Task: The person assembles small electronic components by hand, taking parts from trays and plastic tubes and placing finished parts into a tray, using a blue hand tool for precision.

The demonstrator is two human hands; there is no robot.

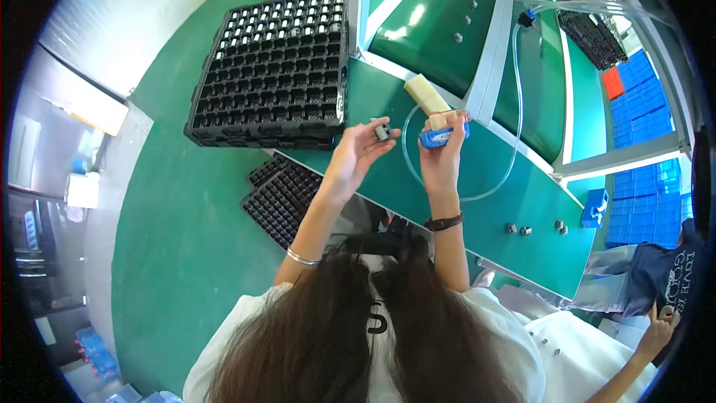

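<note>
My left hand (356, 155) is raised over the bench edge, pinching a small grey metal part (382, 133) between thumb and fingers. Beside it, my right hand (443, 160) is closed around a blue handheld tool (435, 136) with a pale upper part. A clear hose (492, 192) loops around that hand across the bench; where it joins the tool is hidden. Just beyond the tool, a cream-coloured block (425, 92) rests against the conveyor's edge. Left of my hands lies a black pocketed tray (276, 82), its far rows filled with shiny parts.
Several small metal parts (525, 231) stand on the green bench at right, near a blue box (594, 208). More parts ride a green conveyor belt (440, 22) ahead. A metal post (359, 7) rises beside the tray. Black trays (285, 201) sit lower down. People work at far left and right.
</note>
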